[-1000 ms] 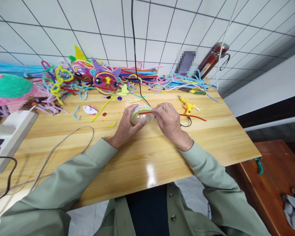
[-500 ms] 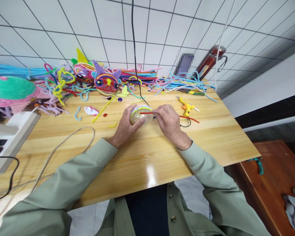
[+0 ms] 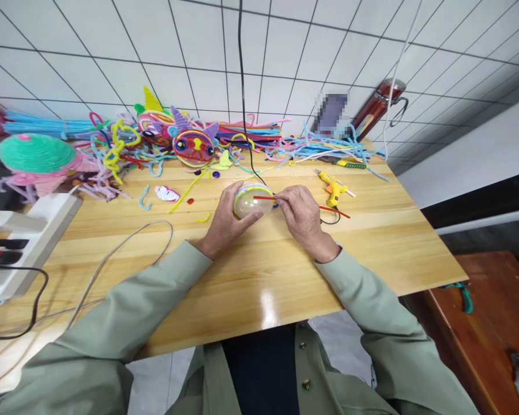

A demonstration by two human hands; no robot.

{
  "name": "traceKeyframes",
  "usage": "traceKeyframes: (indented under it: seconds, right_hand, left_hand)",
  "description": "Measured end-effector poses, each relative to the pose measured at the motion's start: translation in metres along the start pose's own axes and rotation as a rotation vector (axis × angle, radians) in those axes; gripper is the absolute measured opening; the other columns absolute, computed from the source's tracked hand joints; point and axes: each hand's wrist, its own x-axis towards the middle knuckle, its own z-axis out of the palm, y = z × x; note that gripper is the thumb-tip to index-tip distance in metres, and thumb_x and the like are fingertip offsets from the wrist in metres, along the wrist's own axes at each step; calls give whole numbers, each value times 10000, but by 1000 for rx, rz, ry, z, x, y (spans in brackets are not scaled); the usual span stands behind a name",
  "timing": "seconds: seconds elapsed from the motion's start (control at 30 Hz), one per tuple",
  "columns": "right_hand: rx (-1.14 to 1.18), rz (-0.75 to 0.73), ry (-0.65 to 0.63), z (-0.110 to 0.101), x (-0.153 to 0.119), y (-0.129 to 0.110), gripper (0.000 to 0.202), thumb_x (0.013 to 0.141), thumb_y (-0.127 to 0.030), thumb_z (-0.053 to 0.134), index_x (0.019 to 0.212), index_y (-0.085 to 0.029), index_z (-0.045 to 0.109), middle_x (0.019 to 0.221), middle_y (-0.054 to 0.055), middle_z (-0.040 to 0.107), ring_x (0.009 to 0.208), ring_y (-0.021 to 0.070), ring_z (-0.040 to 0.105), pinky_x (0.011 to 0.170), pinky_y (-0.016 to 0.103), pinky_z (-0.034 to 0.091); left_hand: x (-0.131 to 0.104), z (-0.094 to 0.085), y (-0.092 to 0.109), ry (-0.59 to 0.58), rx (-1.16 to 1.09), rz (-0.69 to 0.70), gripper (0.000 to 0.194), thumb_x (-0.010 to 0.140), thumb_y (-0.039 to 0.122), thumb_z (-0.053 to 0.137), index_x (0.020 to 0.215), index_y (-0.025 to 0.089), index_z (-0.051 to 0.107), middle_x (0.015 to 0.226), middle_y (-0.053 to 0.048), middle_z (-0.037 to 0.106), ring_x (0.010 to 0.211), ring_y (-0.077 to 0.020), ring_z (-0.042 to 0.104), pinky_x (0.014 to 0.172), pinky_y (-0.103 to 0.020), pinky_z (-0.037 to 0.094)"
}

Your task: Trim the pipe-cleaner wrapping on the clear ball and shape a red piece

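The left hand grips a clear, rounded shell above the worktop, its upper edge lined with pastel and yellow bands. The right hand pinches a red pipe cleaner — one end lies across the shell, the other sticks out toward the yellow glue gun. Both hands are closed on their pieces — fingertips near each other.

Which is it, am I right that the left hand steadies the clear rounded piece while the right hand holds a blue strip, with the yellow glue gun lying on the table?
Not quite: the strip in the right hand is red, as the head view shows. The left hand does steady the clear rounded piece, and the yellow glue gun lies on the table.
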Motion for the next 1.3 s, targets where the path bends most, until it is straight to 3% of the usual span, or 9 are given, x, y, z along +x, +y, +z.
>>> traceKeyframes:
  seconds: [0.3, 0.53, 0.63, 0.7, 0.8, 0.87, 0.93, 1.1, 1.3]
  right_hand:
    - [22, -68, 49, 7, -5, -2, 182, 1175, -257, 607, 1143, -262, 786, 992, 83, 801, 965, 264, 737, 868, 439, 587]
    - [14, -76, 60, 7, -6, 1, 185, 1176, -261, 602, 1124, -267, 779, 989, 80, 791, 954, 262, 727, 847, 430, 571]
    - [6, -113, 84, 6, -6, 0, 150, 1164, -228, 624, 1142, -255, 769, 985, 81, 788, 943, 257, 723, 841, 421, 574]
    - [-7, -135, 75, 4, -6, -1, 146, 1158, -206, 626, 1159, -251, 764, 999, 84, 796, 951, 256, 732, 841, 420, 579]
    - [-11, -166, 47, 1, -6, -4, 151, 1145, -176, 636, 1179, -247, 764, 1022, 87, 811, 975, 258, 747, 846, 421, 585]
    - [-4, -196, 46, 0, -6, -6, 160, 1134, -153, 647, 1195, -244, 763, 1036, 88, 820, 983, 256, 754, 842, 414, 588]
    - [1, -228, 55, 0, -7, -7, 163, 1126, -137, 656, 1202, -241, 757, 1035, 89, 823, 971, 253, 754, 827, 407, 592]
    - [-8, -211, 11, 1, -10, -6, 150, 1129, -167, 661, 1178, -251, 775, 1022, 96, 826, 947, 263, 764, 812, 426, 604]
    - [-31, -239, -28, 0, -8, -6, 150, 1148, -229, 669, 1229, -224, 795, 1033, 107, 860, 953, 251, 792, 841, 409, 621]
  left_hand:
    - [1, 1, 0, 28, 3, 42, 827, 1045, 732, 753, 1637, 210, 507, 1642, -200, 613, 1600, -385, 573, 1380, -585, 463]
    - [2, -1, 1, 45, 45, 51, 865, 1031, 790, 733, 1640, 222, 497, 1658, -202, 601, 1612, -385, 564, 1387, -605, 450]
    - [1, -3, 6, 109, 165, 161, 954, 995, 833, 762, 1667, 220, 475, 1691, -222, 572, 1644, -405, 528, 1394, -631, 418]
    - [0, -5, 12, 181, 262, 318, 888, 1023, 800, 756, 1649, 225, 500, 1688, -229, 578, 1633, -402, 534, 1385, -637, 402]
    - [-4, -5, 25, 258, 362, 535, 476, 1134, 595, 719, 1465, 259, 650, 1485, -160, 733, 1437, -334, 659, 1294, -569, 447]
    - [-6, -5, 32, 278, 388, 604, 227, 1166, 443, 716, 1316, 272, 721, 1216, -81, 816, 1192, -267, 707, 1144, -473, 484]
    - [-7, -5, 35, 271, 412, 625, 126, 1174, 364, 715, 1245, 270, 760, 1031, -34, 822, 1012, -227, 684, 1005, -415, 461]
    - [-7, -7, 33, 165, 500, 589, 233, 1222, 347, 624, 1136, 252, 820, 877, -9, 813, 851, -190, 658, 877, -388, 403]
    - [-5, -10, 28, 154, 374, 588, 340, 1249, 307, 545, 1026, 210, 783, 833, -21, 816, 732, -165, 671, 754, -351, 424]
